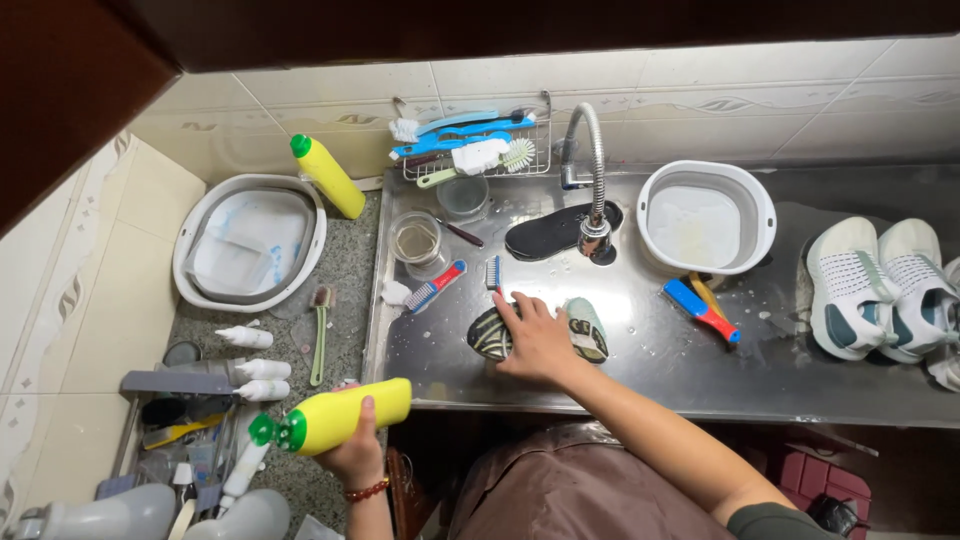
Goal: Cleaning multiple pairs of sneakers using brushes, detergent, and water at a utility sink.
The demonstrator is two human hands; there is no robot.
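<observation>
Our left hand (357, 452) grips the yellow bottle (335, 416) lying sideways, green cap (268, 430) pointing left, away from the insole (540, 333) that our right hand (537, 340) presses flat in the sink (640, 370), to its far right.

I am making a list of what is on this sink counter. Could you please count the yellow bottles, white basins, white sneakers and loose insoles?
Yellow bottles: 2, one held in the left hand, one standing by the wall
White basins: 2
White sneakers: 2
Insoles: 2, black, and one under the right hand
Total: 8
</observation>
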